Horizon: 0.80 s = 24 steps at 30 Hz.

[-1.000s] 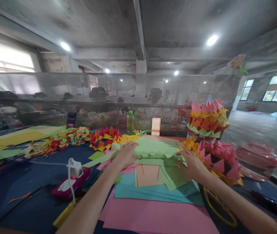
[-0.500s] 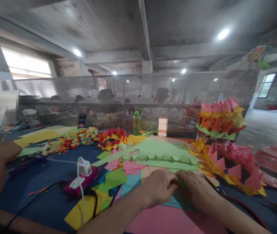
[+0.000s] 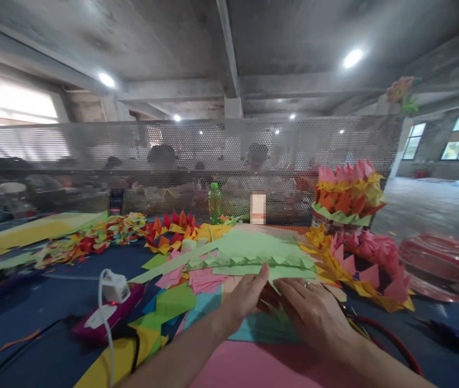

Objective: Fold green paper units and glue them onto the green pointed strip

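Note:
My left hand (image 3: 246,296) and my right hand (image 3: 314,312) meet over a green paper sheet (image 3: 272,326) lying on a teal sheet, fingers pinching at its near edge. What is between the fingers is partly hidden. Just beyond the hands lies a row of folded green paper triangles (image 3: 254,260) on a pale green sheet (image 3: 254,243). A large pink sheet (image 3: 254,369) lies under my forearms.
Stacked paper flower bowls (image 3: 345,194) and pink paper petals (image 3: 369,258) stand at the right. A magenta device with a white plug (image 3: 110,302) sits at the left. A green bottle (image 3: 214,203) stands before a perforated metal screen (image 3: 189,161). People sit behind it.
My hands pulled back from the green triangle row a second ago to the nearer green sheet. The other person's hand seen at the left half a second ago is out of view.

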Each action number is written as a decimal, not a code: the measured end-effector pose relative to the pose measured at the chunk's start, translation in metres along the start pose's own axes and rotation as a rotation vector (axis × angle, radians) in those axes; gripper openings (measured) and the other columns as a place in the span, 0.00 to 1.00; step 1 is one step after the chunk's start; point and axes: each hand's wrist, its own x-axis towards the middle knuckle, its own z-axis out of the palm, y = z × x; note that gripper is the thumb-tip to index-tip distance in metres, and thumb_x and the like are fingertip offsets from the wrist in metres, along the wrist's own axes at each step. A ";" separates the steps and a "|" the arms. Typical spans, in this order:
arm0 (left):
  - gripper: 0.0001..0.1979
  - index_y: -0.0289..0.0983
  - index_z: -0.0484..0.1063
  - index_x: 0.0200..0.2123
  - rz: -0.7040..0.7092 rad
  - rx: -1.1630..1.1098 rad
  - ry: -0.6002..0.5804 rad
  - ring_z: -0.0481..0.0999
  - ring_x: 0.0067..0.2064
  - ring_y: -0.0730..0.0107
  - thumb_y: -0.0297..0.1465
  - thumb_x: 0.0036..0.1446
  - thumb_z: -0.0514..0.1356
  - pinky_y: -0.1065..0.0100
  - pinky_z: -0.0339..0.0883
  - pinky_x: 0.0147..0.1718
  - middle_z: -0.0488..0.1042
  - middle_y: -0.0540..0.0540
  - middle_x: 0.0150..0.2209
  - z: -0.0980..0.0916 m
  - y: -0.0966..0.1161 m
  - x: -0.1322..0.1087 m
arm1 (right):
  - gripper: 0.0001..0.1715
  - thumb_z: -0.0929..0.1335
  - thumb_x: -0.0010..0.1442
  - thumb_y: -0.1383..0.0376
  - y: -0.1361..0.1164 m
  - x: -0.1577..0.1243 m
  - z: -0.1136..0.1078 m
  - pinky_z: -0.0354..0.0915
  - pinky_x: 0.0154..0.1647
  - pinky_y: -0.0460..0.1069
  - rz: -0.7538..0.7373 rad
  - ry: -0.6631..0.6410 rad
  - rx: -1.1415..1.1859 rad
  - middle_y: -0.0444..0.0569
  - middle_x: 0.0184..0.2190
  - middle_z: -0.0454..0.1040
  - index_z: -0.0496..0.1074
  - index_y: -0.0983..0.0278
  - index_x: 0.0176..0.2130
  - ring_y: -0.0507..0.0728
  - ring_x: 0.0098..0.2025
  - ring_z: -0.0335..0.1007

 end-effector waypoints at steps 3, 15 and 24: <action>0.20 0.33 0.75 0.43 -0.063 -0.153 0.022 0.79 0.36 0.66 0.45 0.73 0.57 0.61 0.76 0.39 0.77 0.46 0.37 -0.001 -0.002 0.001 | 0.18 0.62 0.69 0.71 -0.008 0.001 -0.004 0.72 0.44 0.55 -0.067 0.054 0.056 0.59 0.47 0.83 0.76 0.65 0.53 0.64 0.45 0.81; 0.13 0.34 0.74 0.52 -0.057 -0.331 -0.021 0.79 0.46 0.60 0.36 0.70 0.63 0.55 0.76 0.46 0.76 0.42 0.50 -0.007 0.005 0.002 | 0.18 0.65 0.70 0.54 0.007 0.003 0.009 0.73 0.35 0.53 0.456 0.188 0.478 0.53 0.41 0.78 0.68 0.61 0.53 0.61 0.41 0.77; 0.13 0.34 0.73 0.53 -0.101 -0.352 -0.016 0.79 0.46 0.60 0.35 0.70 0.63 0.55 0.77 0.46 0.76 0.41 0.50 -0.012 0.009 0.003 | 0.23 0.66 0.67 0.50 0.026 0.005 0.025 0.60 0.23 0.45 0.568 0.110 0.786 0.36 0.23 0.64 0.63 0.63 0.53 0.52 0.23 0.65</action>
